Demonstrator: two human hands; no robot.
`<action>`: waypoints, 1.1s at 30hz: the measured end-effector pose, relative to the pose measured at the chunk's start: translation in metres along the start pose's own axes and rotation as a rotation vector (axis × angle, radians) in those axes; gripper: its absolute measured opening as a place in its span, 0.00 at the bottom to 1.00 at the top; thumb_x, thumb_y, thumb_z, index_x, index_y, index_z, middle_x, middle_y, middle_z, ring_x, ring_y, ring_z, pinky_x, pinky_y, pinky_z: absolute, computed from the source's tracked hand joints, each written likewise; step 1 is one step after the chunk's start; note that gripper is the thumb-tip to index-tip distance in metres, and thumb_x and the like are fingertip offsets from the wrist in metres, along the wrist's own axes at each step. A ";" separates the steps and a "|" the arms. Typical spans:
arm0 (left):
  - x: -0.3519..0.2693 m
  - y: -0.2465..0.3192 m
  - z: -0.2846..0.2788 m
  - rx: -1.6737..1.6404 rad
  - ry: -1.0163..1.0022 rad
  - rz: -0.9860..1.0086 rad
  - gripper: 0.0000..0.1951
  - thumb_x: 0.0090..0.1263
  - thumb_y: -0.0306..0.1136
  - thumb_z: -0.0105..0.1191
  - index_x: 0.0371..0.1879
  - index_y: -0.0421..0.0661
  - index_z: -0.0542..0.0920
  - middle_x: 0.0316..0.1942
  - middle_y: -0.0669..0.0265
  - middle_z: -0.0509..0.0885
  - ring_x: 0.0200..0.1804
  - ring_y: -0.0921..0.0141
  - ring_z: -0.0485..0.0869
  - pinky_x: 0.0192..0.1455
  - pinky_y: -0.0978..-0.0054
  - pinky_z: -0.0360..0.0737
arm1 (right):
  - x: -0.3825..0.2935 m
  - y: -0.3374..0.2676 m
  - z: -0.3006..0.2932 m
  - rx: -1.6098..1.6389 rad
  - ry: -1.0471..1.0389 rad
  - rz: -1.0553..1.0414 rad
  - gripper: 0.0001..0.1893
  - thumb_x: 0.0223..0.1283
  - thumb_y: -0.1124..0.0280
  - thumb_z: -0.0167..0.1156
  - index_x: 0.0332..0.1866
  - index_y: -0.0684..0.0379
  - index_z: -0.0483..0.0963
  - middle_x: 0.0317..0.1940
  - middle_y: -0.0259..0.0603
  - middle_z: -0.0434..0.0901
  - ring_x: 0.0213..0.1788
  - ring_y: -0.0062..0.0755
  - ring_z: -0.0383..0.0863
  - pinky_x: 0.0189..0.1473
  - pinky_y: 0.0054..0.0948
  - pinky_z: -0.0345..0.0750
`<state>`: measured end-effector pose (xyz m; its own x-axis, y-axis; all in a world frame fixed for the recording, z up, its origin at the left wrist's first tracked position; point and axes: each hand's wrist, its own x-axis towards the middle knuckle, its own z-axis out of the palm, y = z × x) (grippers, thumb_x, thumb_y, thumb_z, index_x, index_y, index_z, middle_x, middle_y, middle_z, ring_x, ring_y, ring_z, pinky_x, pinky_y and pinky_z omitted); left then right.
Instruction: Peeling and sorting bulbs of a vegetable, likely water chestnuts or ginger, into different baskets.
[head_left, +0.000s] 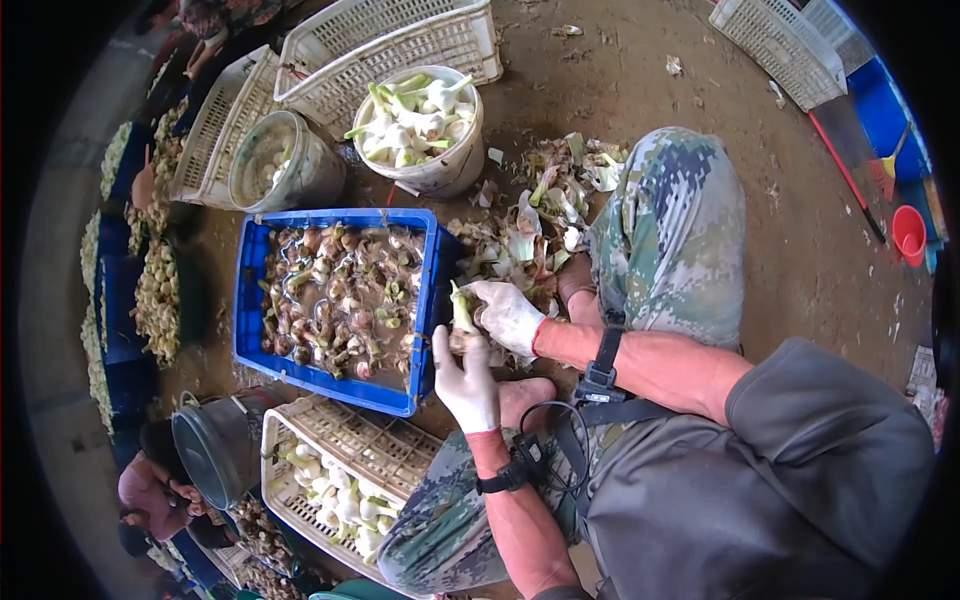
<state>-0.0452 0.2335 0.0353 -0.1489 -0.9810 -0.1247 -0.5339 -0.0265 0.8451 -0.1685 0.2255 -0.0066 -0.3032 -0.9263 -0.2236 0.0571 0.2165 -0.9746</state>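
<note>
My left hand (466, 379), in a white glove, holds a garlic bulb with a green stem (463, 315) between thumb and fingers. From the other side, my gloved right hand (510, 316) grips the same bulb, its fingertips by the stem and brownish outer skin. Both hands are just beside the near rim of a blue plastic tub (427, 300). Many unpeeled garlic bulbs (337, 300) lie in murky water in the tub. Peeled husks and leaves (525, 225) are heaped on the floor beside my right hand.
A white bucket (461, 169) of clean white garlic and a bucket of cloudy water (315, 165) stand beyond the tub's right end. A white plastic crate (277, 480) with peeled garlic is by my left knee. Other people and more garlic are at far left.
</note>
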 end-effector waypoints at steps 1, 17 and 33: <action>0.004 -0.006 -0.001 -0.353 -0.019 -0.157 0.28 0.73 0.44 0.50 0.62 0.31 0.68 0.51 0.58 0.80 0.46 0.70 0.81 0.47 0.71 0.79 | 0.001 0.002 0.001 0.065 0.007 -0.060 0.15 0.54 0.80 0.49 0.47 0.67 0.75 0.38 0.54 0.80 0.43 0.42 0.80 0.48 0.34 0.75; 0.027 -0.052 -0.023 -0.569 0.359 -0.179 0.17 0.79 0.40 0.38 0.42 0.39 0.75 0.33 0.64 0.78 0.36 0.72 0.77 0.39 0.75 0.76 | -0.014 -0.014 0.008 1.043 -0.666 0.393 0.16 0.62 0.83 0.44 0.53 0.64 0.71 0.35 0.38 0.77 0.33 0.26 0.78 0.39 0.26 0.78; 0.018 -0.048 -0.033 -0.690 0.174 -0.243 0.07 0.69 0.32 0.51 0.33 0.41 0.77 0.27 0.72 0.76 0.27 0.80 0.70 0.28 0.82 0.70 | -0.011 -0.022 0.003 0.632 -0.422 0.266 0.16 0.53 0.87 0.44 0.45 0.63 0.74 0.32 0.44 0.79 0.28 0.31 0.80 0.31 0.28 0.79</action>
<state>0.0051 0.2105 0.0097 0.0706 -0.9468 -0.3141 0.1167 -0.3049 0.9452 -0.1640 0.2301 0.0175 0.1745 -0.9339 -0.3121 0.6425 0.3482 -0.6826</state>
